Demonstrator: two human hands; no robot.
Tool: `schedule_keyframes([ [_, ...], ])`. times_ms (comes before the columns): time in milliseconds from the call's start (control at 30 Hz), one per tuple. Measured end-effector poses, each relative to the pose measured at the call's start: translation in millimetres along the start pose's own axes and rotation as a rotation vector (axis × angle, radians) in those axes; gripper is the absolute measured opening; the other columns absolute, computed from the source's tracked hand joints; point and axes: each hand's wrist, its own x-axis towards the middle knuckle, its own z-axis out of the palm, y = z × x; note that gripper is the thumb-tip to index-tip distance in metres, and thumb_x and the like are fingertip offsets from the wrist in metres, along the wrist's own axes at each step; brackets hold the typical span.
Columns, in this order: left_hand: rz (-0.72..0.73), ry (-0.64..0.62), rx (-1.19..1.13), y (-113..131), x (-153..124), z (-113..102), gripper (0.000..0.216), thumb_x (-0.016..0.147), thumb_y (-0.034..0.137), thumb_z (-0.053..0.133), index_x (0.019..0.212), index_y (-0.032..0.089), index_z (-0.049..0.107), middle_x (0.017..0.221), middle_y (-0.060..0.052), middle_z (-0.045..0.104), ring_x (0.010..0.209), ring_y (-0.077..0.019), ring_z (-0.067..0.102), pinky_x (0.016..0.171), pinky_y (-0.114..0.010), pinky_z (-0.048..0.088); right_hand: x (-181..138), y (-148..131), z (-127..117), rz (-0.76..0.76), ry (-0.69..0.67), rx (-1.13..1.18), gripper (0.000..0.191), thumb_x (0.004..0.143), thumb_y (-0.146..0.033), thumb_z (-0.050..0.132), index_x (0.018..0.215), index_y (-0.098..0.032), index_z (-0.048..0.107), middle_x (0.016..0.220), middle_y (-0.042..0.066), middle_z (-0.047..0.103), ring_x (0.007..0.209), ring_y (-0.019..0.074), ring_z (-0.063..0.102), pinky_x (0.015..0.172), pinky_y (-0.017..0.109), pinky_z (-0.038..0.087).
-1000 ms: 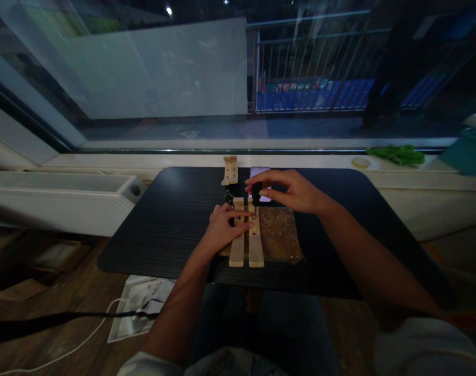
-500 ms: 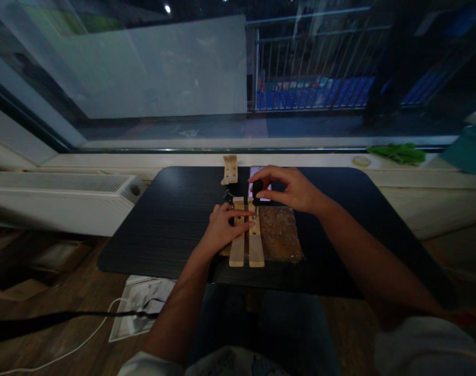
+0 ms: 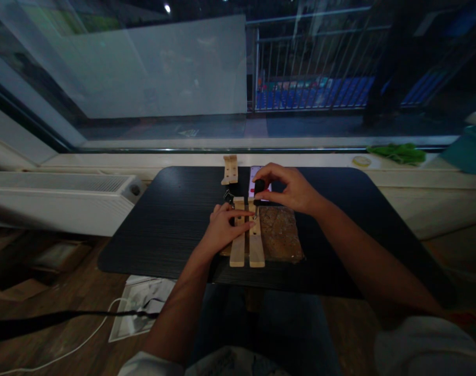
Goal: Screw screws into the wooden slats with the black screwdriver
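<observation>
Two pale wooden slats lie side by side on a black table, pointing away from me. My left hand rests flat across their far ends, fingers stretched out and pressing down. My right hand hovers just beyond, its thumb and fingers pinched on a small black tool handle held upright over the right slat's far end. A brown sheet lies under and to the right of the slats.
A lit phone lies behind my right hand. Another wooden piece sits at the table's far edge. A small dark metal object lies beside the slats. A radiator stands left; papers and a cable are on the floor.
My right hand has shifted slightly left and away with the black handle. The left hand and slats have stayed put.
</observation>
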Motion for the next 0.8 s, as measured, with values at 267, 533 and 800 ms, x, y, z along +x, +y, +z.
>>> schedule_keyframes([
  [267,0.002,-0.010,0.007,2.8,-0.2,-2.1,0.028,0.080,0.044,0.072,0.106,0.035,0.075,0.091,-0.003,0.053,0.094,-0.0231,0.049,0.092,-0.042,0.040,-0.1,-0.8,4.9,0.033,0.033,0.036,0.026,0.076,-0.034,0.073,0.090,-0.019,0.057,0.075,-0.003,0.055,0.069,0.0106,0.053,0.069,0.028,0.045],
  [533,0.016,0.000,0.003,0.2,0.1,0.4,0.026,0.080,0.044,0.071,0.105,0.035,0.075,0.093,-0.002,0.054,0.096,-0.0235,0.050,0.096,-0.044,0.037,-0.9,-0.9,5.9,0.060,0.044,0.013,0.026,0.076,-0.033,0.071,0.094,-0.021,0.056,0.081,-0.003,0.058,0.073,0.0104,0.055,0.071,0.027,0.046],
  [800,0.015,-0.004,-0.001,1.2,0.2,-0.1,0.027,0.081,0.044,0.071,0.105,0.032,0.076,0.096,-0.004,0.057,0.097,-0.0245,0.050,0.095,-0.045,0.038,-2.2,-3.1,6.0,0.094,0.014,0.078,0.029,0.078,-0.033,0.070,0.099,-0.021,0.054,0.081,-0.001,0.066,0.073,0.0117,0.064,0.071,0.027,0.049],
])
